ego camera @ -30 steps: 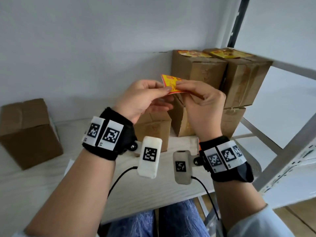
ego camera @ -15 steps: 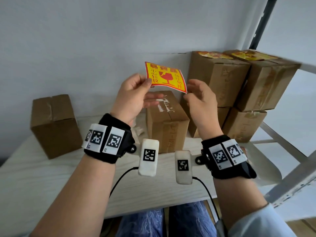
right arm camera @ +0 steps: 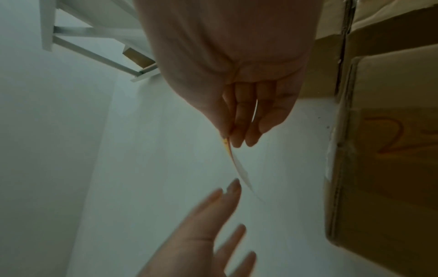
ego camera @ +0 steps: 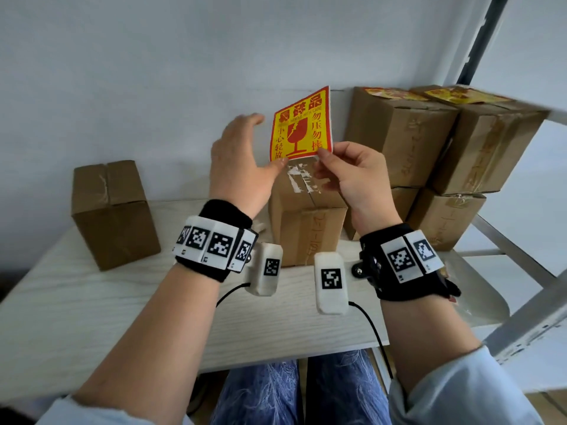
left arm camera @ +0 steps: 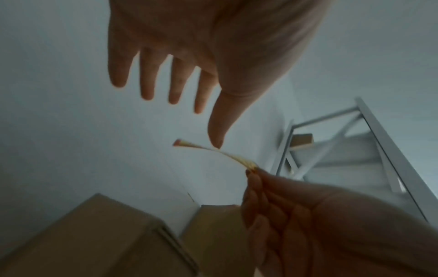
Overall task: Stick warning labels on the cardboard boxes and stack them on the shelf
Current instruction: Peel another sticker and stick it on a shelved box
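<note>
Right hand (ego camera: 352, 176) pinches the warning label (ego camera: 302, 127), left hand (ego camera: 239, 161) spread beside it: next, press it onto the box (ego camera: 306, 222) below

Pinched at its lower corner in our right hand's fingers (ego camera: 325, 154), the square paper warning label (ego camera: 301, 127) is yellow with a red border, red characters and a red broken-goblet symbol. Below those fingers, the plain brown cardboard box (ego camera: 306, 222) carries torn white tape scraps on top. Our black wristbands (ego camera: 408, 265) bear black-and-white square code patterns. The counter (ego camera: 92, 302) is pale woodgrain.
</note>
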The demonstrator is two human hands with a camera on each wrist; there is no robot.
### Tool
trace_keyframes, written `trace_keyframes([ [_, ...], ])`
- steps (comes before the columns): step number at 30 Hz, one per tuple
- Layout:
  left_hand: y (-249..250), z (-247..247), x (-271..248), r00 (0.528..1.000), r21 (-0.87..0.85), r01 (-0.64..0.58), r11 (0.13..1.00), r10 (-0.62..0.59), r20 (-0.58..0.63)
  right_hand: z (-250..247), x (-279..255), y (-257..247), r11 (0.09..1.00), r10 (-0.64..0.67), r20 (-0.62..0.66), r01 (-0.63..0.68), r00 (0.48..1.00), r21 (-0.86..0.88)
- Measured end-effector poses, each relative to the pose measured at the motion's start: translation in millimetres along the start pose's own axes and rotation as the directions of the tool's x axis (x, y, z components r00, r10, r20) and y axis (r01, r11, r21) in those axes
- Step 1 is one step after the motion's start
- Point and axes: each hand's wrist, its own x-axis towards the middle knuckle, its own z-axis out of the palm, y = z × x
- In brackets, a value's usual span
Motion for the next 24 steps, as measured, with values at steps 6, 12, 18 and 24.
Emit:
trace_keyframes([
  [6, 18, 3, -2, 0.986, -0.191, -0.138, 0.972, 0.153, 0.063, 9, -6, 1, 0.991, -0.131, 0.086, 0.134, 0.988, -0.023],
  [12, 12, 6, -6, 0.993, -0.245, -0.109, 0.963, 0.115, 0.011, 11, -11, 6, 0.987, -0.153, 0.111, 0.157, 0.982, -0.024],
  [18, 11, 8, -7, 0.995, -0.237, -0.093, 0.967, 0.099, 0.016, 11, -13, 8, 0.990, -0.137, 0.125, 0.141, 0.983, -0.028],
  [24, 10, 11, -6, 0.992, -0.243, -0.113, 0.964, 0.123, 0.026, 8, -13, 8, 0.986, -0.152, 0.128, 0.159, 0.980, -0.044],
])
